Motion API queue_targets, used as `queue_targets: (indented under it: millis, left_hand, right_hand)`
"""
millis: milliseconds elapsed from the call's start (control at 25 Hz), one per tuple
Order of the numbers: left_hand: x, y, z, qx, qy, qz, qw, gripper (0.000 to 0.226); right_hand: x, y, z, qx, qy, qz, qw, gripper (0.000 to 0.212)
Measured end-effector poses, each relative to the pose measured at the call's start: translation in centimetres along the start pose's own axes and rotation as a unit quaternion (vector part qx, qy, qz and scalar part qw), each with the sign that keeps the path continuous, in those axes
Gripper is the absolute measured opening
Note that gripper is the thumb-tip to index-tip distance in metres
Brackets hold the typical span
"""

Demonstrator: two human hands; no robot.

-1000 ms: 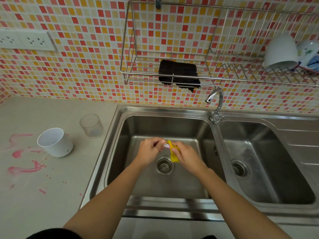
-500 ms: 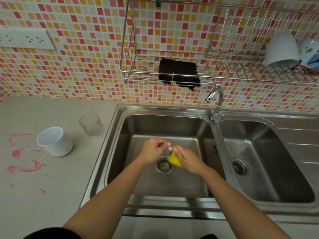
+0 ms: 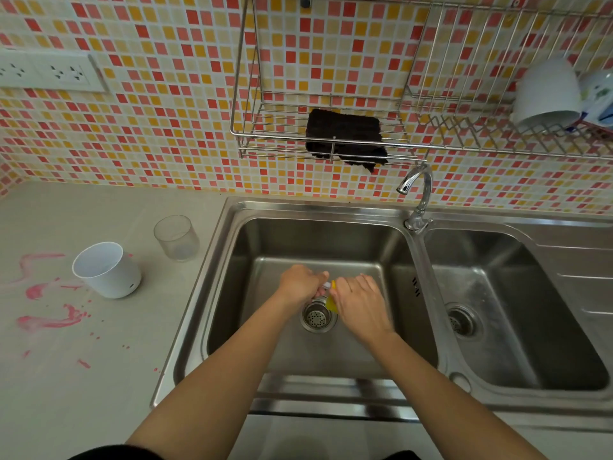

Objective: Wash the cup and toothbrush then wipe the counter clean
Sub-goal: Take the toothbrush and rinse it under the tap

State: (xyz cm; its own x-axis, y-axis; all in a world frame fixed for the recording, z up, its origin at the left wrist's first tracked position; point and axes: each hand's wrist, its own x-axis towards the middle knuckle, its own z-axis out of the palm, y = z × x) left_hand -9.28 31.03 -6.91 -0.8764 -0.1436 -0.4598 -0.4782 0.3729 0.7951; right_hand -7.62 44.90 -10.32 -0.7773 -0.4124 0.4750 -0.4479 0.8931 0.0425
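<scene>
— Steel sink, left basin: what's above the drain?
— Both hands. Left hand curled shut on the toothbrush; right hand clamps a yellow sponge against it.
— Cup?
— Left of the sink, on the stained counter.

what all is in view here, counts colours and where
white cup: 1, white, counter left of sink
clear cup: 1, clear, counter by sink's left rim
smears: several, pink, counter left
sink: 1, steel, two basins
tap: 1, chrome, behind the divider
rack: 1, steel wire, on tiled wall
cloth: 1, black, in rack
mugs: 2, white, upturned on rack, right
sockets: 1 white plate, wall top left
toothbrush: 1, pale, mostly hidden in left hand
sponge: 1, yellow, under right hand
left hand: over left drain
right hand: beside it
</scene>
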Motion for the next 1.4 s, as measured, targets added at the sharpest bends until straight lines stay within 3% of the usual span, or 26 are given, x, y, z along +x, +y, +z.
queue_targets:
  millis: [160,280,400,520,680,880,1040,1160,1240,1320,1400]
  left_hand:
    - [0.1,0.3,0.6,0.035,-0.011,0.100,0.994,0.037]
    - [0.4,0.4,1.3,0.033,-0.018,0.149,0.988,0.031]
    - [1.3,0.5,2.1,0.075,0.025,0.178,0.981,0.032]
    - [1.8,1.1,3.1,0.114,0.100,0.154,0.976,0.033]
    - [3.2,1.4,4.7,0.064,0.091,0.092,0.990,0.036]
    - [5.1,3.2,5.5,0.041,0.074,0.085,0.993,0.034]
    - [6.0,4.7,5.4,0.034,0.069,0.085,0.993,0.031]
    - [7.0,5.2,5.7,0.033,0.071,0.094,0.992,0.026]
    - [7.7,6.0,6.3,0.036,0.069,0.100,0.992,0.021]
    - [8.3,7.0,7.0,0.069,0.063,0.120,0.988,0.022]
    - [9.0,8.0,7.9,0.110,0.049,0.152,0.981,0.022]
  right_hand:
    - [1.2,1.3,-0.3,0.116,-0.019,0.061,0.991,0.038]
    - [1.4,2.2,-0.3,0.247,-0.082,0.162,0.952,0.052]
    - [0.7,3.2,0.4,0.281,-0.079,0.242,0.926,0.044]
    - [-0.2,6.0,2.0,0.273,-0.093,0.345,0.893,0.033]
    - [-0.7,12.2,4.4,0.244,-0.103,0.477,0.838,0.031]
    - [3.8,19.5,5.1,0.206,-0.227,0.427,0.851,0.075]
    - [6.4,21.4,5.9,0.237,-0.264,0.331,0.875,0.074]
    - [5.2,20.8,6.5,0.193,-0.290,0.208,0.914,0.067]
    - [4.1,19.9,6.6,0.211,-0.206,0.232,0.927,0.059]
    - [3.4,19.1,6.1,0.286,-0.094,0.276,0.913,0.046]
    - [2.8,18.9,5.5,0.328,-0.063,0.268,0.904,0.032]
